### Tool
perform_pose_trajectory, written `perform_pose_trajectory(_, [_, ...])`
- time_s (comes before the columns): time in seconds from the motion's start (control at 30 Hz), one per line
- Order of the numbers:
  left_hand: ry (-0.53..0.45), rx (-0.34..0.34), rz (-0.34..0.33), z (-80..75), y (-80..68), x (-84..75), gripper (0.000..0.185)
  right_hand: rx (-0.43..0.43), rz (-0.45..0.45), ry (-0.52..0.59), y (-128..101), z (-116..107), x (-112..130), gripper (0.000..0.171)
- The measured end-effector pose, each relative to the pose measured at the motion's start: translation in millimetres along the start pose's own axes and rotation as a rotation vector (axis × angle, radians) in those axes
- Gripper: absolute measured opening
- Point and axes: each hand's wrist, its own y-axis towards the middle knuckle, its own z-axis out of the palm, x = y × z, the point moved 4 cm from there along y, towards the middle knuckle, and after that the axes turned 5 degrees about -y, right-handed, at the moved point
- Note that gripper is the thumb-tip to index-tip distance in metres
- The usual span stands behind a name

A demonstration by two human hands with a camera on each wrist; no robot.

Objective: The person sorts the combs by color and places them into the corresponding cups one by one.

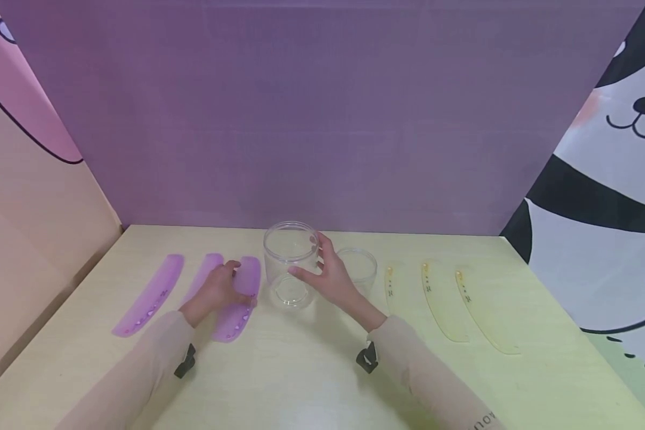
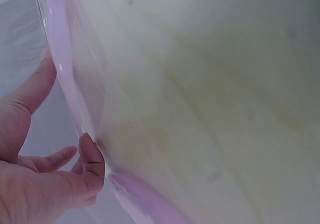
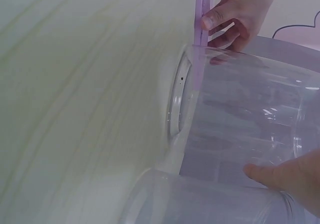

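Two hands work at mid-frame on the table: the left hand pinches the rightmost purple strip, lying left of centre, while the right hand, fingers curled, grips the clear jar at centre.
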Motion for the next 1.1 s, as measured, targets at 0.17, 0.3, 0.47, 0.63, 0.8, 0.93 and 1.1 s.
perform_pose_trajectory(0.17, [-0.017,0.020,-0.027,-2.2,1.9,1.2,0.097,-0.002,-0.003,-0.007,1,0,-1,0.082])
perform_pose_trajectory(0.3, [-0.050,0.027,-0.024,-4.6,2.7,2.8,0.094,0.009,0.003,0.001,-3,-2,10,0.081])
perform_pose_trajectory(0.47, [-0.078,0.029,0.000,-7.0,2.9,4.6,0.085,0.028,0.030,0.008,-11,-7,36,0.078])
perform_pose_trajectory(0.63, [-0.112,0.039,-0.016,-8.1,4.9,5.6,0.079,0.020,0.019,0.013,-6,-4,20,0.080])
perform_pose_trajectory(0.8, [-0.152,0.034,-0.037,-10.4,6.0,6.5,0.073,0.009,0.012,0.012,-2,-1,2,0.083])
perform_pose_trajectory(0.93, [-0.230,0.043,-0.047,-11.7,7.4,11.7,0.065,0.004,0.005,0.018,-2,0,0,0.082])
perform_pose_trajectory(1.1, [-0.311,0.064,-0.039,-13.8,9.3,18.8,0.061,0.005,0.008,0.023,-2,0,0,0.081])
